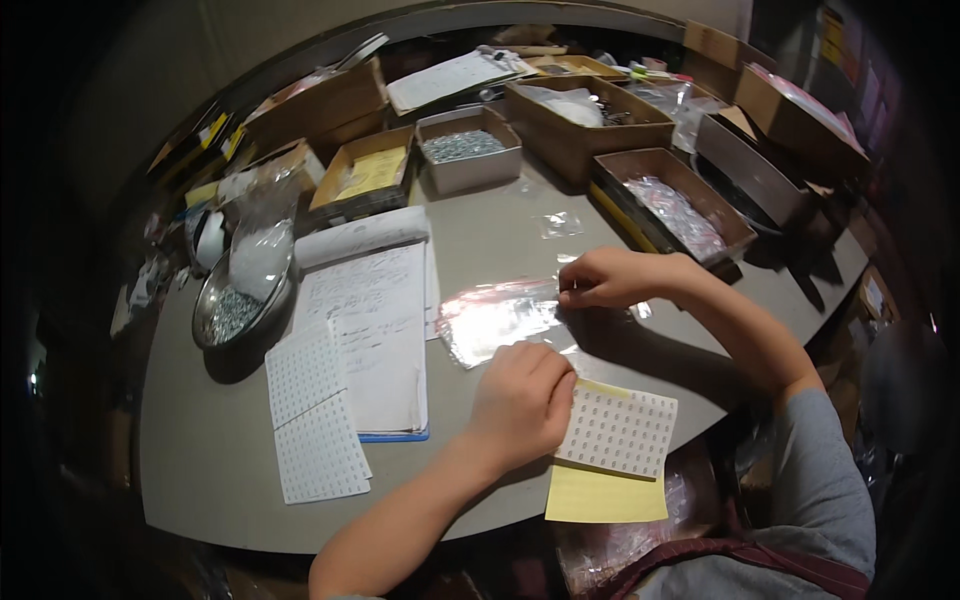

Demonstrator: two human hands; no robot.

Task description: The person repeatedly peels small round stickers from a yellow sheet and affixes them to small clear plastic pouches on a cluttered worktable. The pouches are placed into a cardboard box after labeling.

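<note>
My left hand (522,402) is closed, fingers curled, at the upper left corner of a sheet of small printed labels (622,432). Whatever its fingers hold is hidden. Beyond it lies a fanned stack of clear plastic zip bags (497,318) with red seal lines, shining in the light. At the stack's right end my right hand (612,278) pinches clear plastic that looks like a small bag; its fingertips are partly hidden. Under the label sheet, yellow backing paper (607,494) sticks out over the table's near edge.
A handwritten notepad on a blue clipboard (365,320) lies left of the bags, with more label sheets (315,425) over its edge. A metal bowl of screws (232,312) stands farther left. Along the back are a white box of metal parts (465,150) and a carton of small filled bags (675,210).
</note>
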